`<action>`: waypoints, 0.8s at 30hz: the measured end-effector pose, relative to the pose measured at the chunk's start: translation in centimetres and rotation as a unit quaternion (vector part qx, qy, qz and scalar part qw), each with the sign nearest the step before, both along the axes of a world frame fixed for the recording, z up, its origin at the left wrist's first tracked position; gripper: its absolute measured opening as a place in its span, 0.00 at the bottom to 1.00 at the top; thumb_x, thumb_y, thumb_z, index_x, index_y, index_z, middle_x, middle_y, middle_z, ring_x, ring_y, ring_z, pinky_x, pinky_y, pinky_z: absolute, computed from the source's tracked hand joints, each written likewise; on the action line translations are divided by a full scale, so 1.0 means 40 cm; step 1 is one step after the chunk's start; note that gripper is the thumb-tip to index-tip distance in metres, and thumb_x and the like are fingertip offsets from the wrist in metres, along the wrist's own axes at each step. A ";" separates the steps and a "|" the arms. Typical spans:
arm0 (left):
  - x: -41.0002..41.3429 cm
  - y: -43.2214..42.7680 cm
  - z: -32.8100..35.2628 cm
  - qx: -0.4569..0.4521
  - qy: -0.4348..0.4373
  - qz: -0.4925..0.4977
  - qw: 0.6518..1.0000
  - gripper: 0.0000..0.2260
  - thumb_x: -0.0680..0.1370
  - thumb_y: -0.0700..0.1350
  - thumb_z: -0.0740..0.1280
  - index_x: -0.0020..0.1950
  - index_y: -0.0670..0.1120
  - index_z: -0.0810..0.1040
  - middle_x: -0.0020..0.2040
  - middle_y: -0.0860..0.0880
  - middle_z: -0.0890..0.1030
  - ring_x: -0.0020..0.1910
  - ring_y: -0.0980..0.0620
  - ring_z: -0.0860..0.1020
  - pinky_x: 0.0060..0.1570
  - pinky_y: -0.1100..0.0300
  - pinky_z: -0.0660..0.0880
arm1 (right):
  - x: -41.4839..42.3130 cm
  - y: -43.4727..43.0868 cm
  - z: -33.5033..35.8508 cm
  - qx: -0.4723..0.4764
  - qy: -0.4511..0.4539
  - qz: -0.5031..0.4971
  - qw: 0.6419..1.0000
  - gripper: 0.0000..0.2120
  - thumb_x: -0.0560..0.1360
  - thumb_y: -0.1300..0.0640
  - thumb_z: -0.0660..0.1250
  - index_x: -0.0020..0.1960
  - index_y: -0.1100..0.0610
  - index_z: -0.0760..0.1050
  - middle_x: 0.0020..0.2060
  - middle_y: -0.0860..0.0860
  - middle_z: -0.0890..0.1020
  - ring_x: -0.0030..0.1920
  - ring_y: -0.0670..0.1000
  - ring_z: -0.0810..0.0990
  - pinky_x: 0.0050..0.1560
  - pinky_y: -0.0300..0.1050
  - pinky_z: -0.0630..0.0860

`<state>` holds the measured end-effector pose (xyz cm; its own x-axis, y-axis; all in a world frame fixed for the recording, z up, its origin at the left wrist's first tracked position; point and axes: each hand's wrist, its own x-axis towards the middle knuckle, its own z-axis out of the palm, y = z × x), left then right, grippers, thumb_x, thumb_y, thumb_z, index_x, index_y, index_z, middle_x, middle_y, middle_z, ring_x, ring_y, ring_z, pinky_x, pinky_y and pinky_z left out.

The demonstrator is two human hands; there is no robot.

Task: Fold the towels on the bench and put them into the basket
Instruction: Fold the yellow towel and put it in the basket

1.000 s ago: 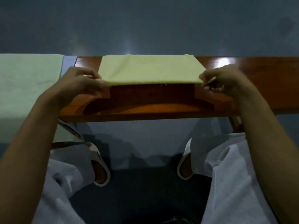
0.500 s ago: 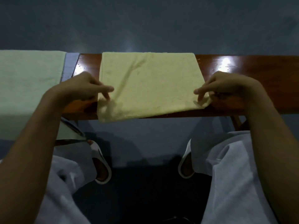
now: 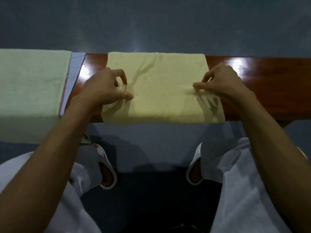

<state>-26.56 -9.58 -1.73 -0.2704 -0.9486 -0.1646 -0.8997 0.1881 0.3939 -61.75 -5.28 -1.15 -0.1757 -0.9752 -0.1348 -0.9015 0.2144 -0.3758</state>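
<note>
A yellow towel (image 3: 161, 88), folded over on itself, lies flat across the brown wooden bench (image 3: 262, 91), its near edge just over the bench's front edge. My left hand (image 3: 104, 88) rests on its left side, fingers pinching the cloth. My right hand (image 3: 220, 83) pinches the cloth on its right side. A pale green towel (image 3: 30, 84) is spread over the bench's left end and hangs down its front, with a blue-grey towel (image 3: 74, 71) showing beneath it. No basket is in view.
The bench runs on to the right with bare glossy wood. Behind it is a grey floor (image 3: 151, 24). Below the bench are my knees in white trousers and my feet in white slippers (image 3: 107, 170).
The towel's raised near edge was brought down toward me and laid flat on the bench. My hands then shifted inward onto the cloth and pinch it at both sides.
</note>
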 end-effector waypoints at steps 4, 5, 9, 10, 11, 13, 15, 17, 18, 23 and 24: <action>0.003 0.014 0.014 0.044 -0.031 -0.024 0.998 0.21 0.68 0.61 0.80 0.55 0.55 0.78 0.52 0.50 0.78 0.46 0.51 0.76 0.47 0.53 0.74 | 0.006 0.017 0.003 0.053 -0.018 0.026 0.998 0.17 0.70 0.41 0.79 0.42 0.57 0.87 0.35 0.47 0.85 0.40 0.48 0.83 0.43 0.47 0.81; 0.006 0.016 0.015 0.040 -0.028 -0.029 0.998 0.20 0.68 0.62 0.79 0.52 0.54 0.79 0.50 0.51 0.79 0.44 0.53 0.76 0.47 0.54 0.74 | 0.007 0.019 0.004 0.062 -0.023 0.030 0.997 0.18 0.70 0.41 0.78 0.40 0.57 0.86 0.34 0.48 0.85 0.40 0.48 0.83 0.42 0.46 0.81; -0.003 0.022 0.000 -0.072 0.030 -0.007 0.997 0.18 0.75 0.67 0.70 0.47 0.52 0.81 0.45 0.53 0.78 0.41 0.56 0.74 0.43 0.57 0.72 | 0.023 0.019 0.008 0.016 -0.010 0.028 0.999 0.17 0.74 0.41 0.75 0.39 0.56 0.85 0.32 0.47 0.83 0.35 0.47 0.81 0.36 0.40 0.74; -0.011 0.022 -0.006 -0.118 0.040 -0.006 0.992 0.17 0.76 0.66 0.70 0.49 0.52 0.81 0.46 0.52 0.78 0.43 0.54 0.74 0.45 0.55 0.73 | 0.032 0.016 0.004 -0.024 -0.005 0.027 0.999 0.17 0.75 0.42 0.74 0.40 0.56 0.85 0.32 0.46 0.82 0.34 0.46 0.80 0.37 0.41 0.76; -0.023 0.023 -0.012 -0.156 0.052 -0.011 0.986 0.17 0.77 0.64 0.70 0.51 0.51 0.81 0.49 0.51 0.79 0.46 0.53 0.75 0.47 0.53 0.75 | 0.044 0.011 -0.003 -0.072 0.002 0.028 0.997 0.17 0.77 0.42 0.72 0.42 0.56 0.85 0.32 0.46 0.82 0.34 0.45 0.80 0.40 0.44 0.79; -0.055 0.025 -0.031 -0.192 0.071 -0.030 0.978 0.17 0.78 0.61 0.70 0.60 0.51 0.79 0.59 0.49 0.78 0.57 0.49 0.75 0.56 0.50 0.76 | 0.079 0.003 -0.016 -0.164 0.010 0.039 0.986 0.14 0.79 0.45 0.70 0.47 0.55 0.84 0.37 0.46 0.82 0.37 0.44 0.80 0.46 0.50 0.82; -0.098 0.035 -0.053 -0.200 0.076 -0.054 0.975 0.21 0.81 0.58 0.66 0.70 0.49 0.74 0.69 0.47 0.74 0.67 0.46 0.72 0.66 0.48 0.72 | 0.133 -0.002 -0.027 -0.215 -0.003 0.072 0.974 0.13 0.80 0.47 0.67 0.56 0.54 0.81 0.48 0.49 0.84 0.48 0.49 0.81 0.53 0.53 0.81; -0.143 0.047 -0.078 -0.198 0.089 -0.077 0.973 0.24 0.85 0.56 0.59 0.77 0.47 0.68 0.76 0.45 0.69 0.75 0.45 0.67 0.73 0.47 0.65 | 0.198 -0.005 -0.049 -0.201 -0.026 0.119 0.972 0.21 0.81 0.48 0.65 0.70 0.56 0.75 0.64 0.53 0.80 0.64 0.53 0.76 0.65 0.53 0.75; -0.162 0.052 -0.091 -0.186 0.093 -0.087 0.974 0.25 0.86 0.56 0.55 0.80 0.47 0.65 0.80 0.45 0.66 0.79 0.46 0.63 0.77 0.47 0.61 | 0.229 -0.004 -0.062 -0.176 -0.033 0.144 0.973 0.25 0.81 0.49 0.64 0.76 0.56 0.69 0.71 0.54 0.75 0.72 0.55 0.72 0.72 0.53 0.70; -0.183 0.036 -0.152 -0.103 -0.015 -0.080 0.991 0.29 0.86 0.60 0.41 0.85 0.51 0.47 0.85 0.49 0.46 0.84 0.50 0.42 0.82 0.46 0.43 | 0.273 -0.022 -0.144 -0.046 0.092 0.192 0.976 0.30 0.85 0.43 0.47 0.84 0.50 0.45 0.84 0.52 0.46 0.83 0.55 0.43 0.82 0.61 0.45; -0.175 0.028 -0.153 -0.099 -0.033 -0.067 0.992 0.29 0.86 0.61 0.41 0.85 0.52 0.46 0.85 0.49 0.44 0.83 0.49 0.41 0.81 0.45 0.42 | 0.261 -0.028 -0.148 -0.036 0.105 0.186 0.976 0.31 0.85 0.40 0.45 0.84 0.49 0.44 0.84 0.51 0.44 0.83 0.55 0.40 0.81 0.61 0.43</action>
<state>-33.55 -8.44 -7.85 -0.3918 -0.9201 -0.0003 -0.8837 0.3762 0.2786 -51.32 -6.38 -7.05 0.1757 -0.9825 -0.0623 -0.9709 -0.1625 -0.1759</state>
